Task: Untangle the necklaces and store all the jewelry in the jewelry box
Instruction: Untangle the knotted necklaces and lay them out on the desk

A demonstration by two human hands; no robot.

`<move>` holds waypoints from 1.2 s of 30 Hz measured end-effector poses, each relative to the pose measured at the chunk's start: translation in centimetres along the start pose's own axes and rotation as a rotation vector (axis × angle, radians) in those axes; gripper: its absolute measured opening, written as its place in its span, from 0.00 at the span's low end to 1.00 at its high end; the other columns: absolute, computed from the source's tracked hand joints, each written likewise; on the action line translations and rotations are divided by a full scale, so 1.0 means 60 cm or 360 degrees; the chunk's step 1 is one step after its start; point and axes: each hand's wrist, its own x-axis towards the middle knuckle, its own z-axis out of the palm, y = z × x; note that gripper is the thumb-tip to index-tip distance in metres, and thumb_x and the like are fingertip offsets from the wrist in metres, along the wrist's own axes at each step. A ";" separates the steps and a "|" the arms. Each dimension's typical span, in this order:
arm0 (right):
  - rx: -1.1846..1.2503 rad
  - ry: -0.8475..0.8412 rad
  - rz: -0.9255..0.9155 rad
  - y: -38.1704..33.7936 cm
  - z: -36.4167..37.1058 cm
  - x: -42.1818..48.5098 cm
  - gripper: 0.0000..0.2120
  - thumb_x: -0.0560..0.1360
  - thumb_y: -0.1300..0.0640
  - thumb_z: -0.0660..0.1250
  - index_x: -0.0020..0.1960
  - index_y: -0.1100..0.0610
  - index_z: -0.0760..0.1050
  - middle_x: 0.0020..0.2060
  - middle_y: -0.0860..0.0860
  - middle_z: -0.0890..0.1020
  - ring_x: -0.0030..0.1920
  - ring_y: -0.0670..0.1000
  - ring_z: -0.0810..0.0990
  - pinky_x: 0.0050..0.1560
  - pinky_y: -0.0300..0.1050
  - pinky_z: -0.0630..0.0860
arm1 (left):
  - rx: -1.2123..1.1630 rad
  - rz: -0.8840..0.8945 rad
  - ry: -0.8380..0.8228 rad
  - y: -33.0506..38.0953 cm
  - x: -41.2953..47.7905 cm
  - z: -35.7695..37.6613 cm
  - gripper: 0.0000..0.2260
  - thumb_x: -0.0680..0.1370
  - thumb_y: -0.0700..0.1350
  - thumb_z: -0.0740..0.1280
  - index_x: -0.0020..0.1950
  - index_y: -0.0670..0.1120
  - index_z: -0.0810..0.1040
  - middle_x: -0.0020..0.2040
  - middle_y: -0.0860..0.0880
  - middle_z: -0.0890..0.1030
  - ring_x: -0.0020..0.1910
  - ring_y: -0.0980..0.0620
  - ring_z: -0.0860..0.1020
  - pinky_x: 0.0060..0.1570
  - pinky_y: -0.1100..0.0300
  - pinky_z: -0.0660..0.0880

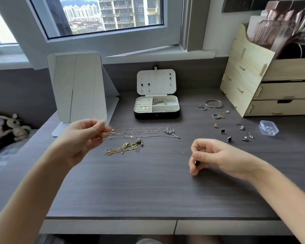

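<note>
1. Head view: your left hand [84, 140] has curled fingers; thumb and fingertips pinch the left ends of the straight chains [141, 133], which run rightward along the desk [148, 191].
2. Your right hand [211, 156] is curled too; thumb and forefinger pinch a fine chain [183, 153], barely visible.
3. Between your hands, just below the straight chains, the tangled necklaces [123, 148] lie heaped, gold and silver.
4. Behind them the jewelry box [156, 115] stands open; earrings stud its upright lid; a bracelet [159, 102] lies in the right rear compartment; small pieces sit in the left slots.
5. Right of the box lie loose rings, a bangle [213, 103] and earrings, near a clear plastic case [268, 129].
6. Dark wood desk; white stand [77, 85] at left, wooden organizer [271, 85] at right, window behind.
</note>
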 end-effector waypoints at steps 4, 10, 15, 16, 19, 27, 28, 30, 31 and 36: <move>-0.0121 0.0116 0.0032 0.000 0.004 0.018 0.05 0.73 0.61 0.66 0.42 0.62 0.70 0.29 0.57 0.79 0.29 0.52 0.74 0.31 0.41 0.73 | 0.0117 -0.0001 0.0213 -0.034 -0.007 -0.029 0.07 0.78 0.37 0.62 0.39 0.41 0.73 0.28 0.53 0.80 0.25 0.62 0.75 0.28 0.72 0.73; -0.0475 0.0292 0.0148 -0.005 0.027 0.057 0.03 0.75 0.63 0.67 0.43 0.62 0.76 0.29 0.55 0.81 0.26 0.47 0.73 0.23 0.36 0.68 | 0.0331 0.0064 0.0500 -0.075 -0.018 -0.059 0.06 0.75 0.33 0.66 0.43 0.44 0.72 0.34 0.45 0.82 0.27 0.56 0.78 0.38 0.60 0.72; -0.0853 0.0373 0.0200 -0.008 0.051 0.089 0.05 0.74 0.59 0.68 0.41 0.60 0.77 0.28 0.52 0.82 0.23 0.44 0.71 0.21 0.37 0.64 | 0.0592 0.0157 0.0565 -0.093 -0.020 -0.076 0.07 0.75 0.31 0.65 0.42 0.43 0.73 0.37 0.42 0.80 0.34 0.47 0.76 0.35 0.58 0.70; -0.0928 0.0386 0.0198 -0.009 0.054 0.093 0.06 0.74 0.58 0.68 0.41 0.60 0.77 0.27 0.51 0.82 0.23 0.44 0.71 0.21 0.36 0.64 | 0.0625 0.0161 0.0570 -0.095 -0.018 -0.080 0.08 0.74 0.31 0.66 0.42 0.43 0.73 0.37 0.42 0.80 0.34 0.47 0.76 0.35 0.58 0.70; -0.1089 0.0404 0.0181 -0.012 0.061 0.103 0.08 0.74 0.56 0.67 0.41 0.60 0.78 0.26 0.50 0.81 0.22 0.45 0.71 0.22 0.33 0.65 | 0.0720 0.0152 0.0562 -0.102 -0.013 -0.091 0.08 0.74 0.32 0.67 0.42 0.45 0.74 0.38 0.42 0.81 0.35 0.46 0.77 0.38 0.56 0.72; -0.1493 0.0447 0.0150 -0.010 0.064 0.112 0.08 0.72 0.50 0.69 0.41 0.53 0.75 0.20 0.47 0.77 0.22 0.41 0.73 0.30 0.36 0.68 | 0.1360 0.0266 0.0489 -0.108 -0.006 -0.092 0.07 0.71 0.35 0.69 0.39 0.47 0.78 0.35 0.52 0.80 0.35 0.52 0.77 0.33 0.62 0.69; -0.1537 0.0459 0.0142 -0.010 0.063 0.112 0.08 0.72 0.49 0.69 0.41 0.53 0.75 0.20 0.46 0.77 0.23 0.41 0.74 0.31 0.36 0.69 | 0.1452 0.0282 0.0487 -0.105 -0.008 -0.089 0.07 0.70 0.35 0.69 0.38 0.47 0.79 0.33 0.54 0.79 0.33 0.54 0.76 0.32 0.63 0.68; -0.1573 0.0473 0.0136 -0.011 0.062 0.111 0.09 0.71 0.48 0.70 0.41 0.52 0.74 0.23 0.46 0.78 0.25 0.41 0.74 0.35 0.39 0.72 | 0.1569 0.0291 0.0476 -0.099 -0.012 -0.087 0.08 0.70 0.36 0.70 0.36 0.48 0.79 0.32 0.55 0.77 0.33 0.57 0.75 0.32 0.65 0.67; -0.1599 0.0480 0.0132 -0.013 0.063 0.112 0.09 0.70 0.47 0.70 0.41 0.52 0.74 0.26 0.45 0.78 0.26 0.41 0.73 0.38 0.40 0.72 | 0.1603 0.0288 0.0472 -0.097 -0.012 -0.086 0.08 0.70 0.37 0.70 0.36 0.50 0.78 0.34 0.54 0.77 0.34 0.57 0.75 0.33 0.66 0.67; -0.1526 0.0627 -0.0084 -0.034 0.080 0.137 0.08 0.72 0.47 0.69 0.41 0.50 0.75 0.28 0.44 0.71 0.33 0.43 0.69 0.34 0.40 0.66 | 0.1618 0.0342 0.0454 -0.081 -0.005 -0.069 0.10 0.70 0.39 0.70 0.36 0.54 0.76 0.40 0.52 0.76 0.39 0.55 0.73 0.37 0.61 0.66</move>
